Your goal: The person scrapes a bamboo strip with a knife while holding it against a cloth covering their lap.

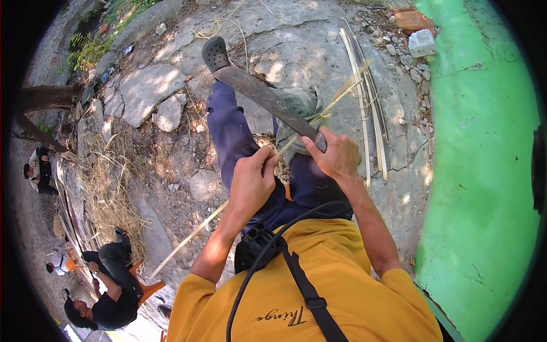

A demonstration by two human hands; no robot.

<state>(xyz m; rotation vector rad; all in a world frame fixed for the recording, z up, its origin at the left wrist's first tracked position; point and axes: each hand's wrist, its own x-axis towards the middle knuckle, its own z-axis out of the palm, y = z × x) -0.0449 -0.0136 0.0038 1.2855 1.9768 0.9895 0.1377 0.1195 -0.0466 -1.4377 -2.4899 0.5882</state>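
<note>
Fingers [266, 156] of the left hand [252, 181] pinch a strip [194, 234].

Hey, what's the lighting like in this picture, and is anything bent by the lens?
Head view: dappled sunlight patches the cracked concrete; the green painted surface has a curved edge, fisheye-style; the left hand and right hand look fairly sharp.

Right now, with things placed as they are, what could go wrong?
The long, dark, flat tool may have a sharp edge; if it slips, the right hand gripping its near end could get cut. The thin, pale, wood-like strip might split and leave splinters in the bare left hand pinching it.
</note>
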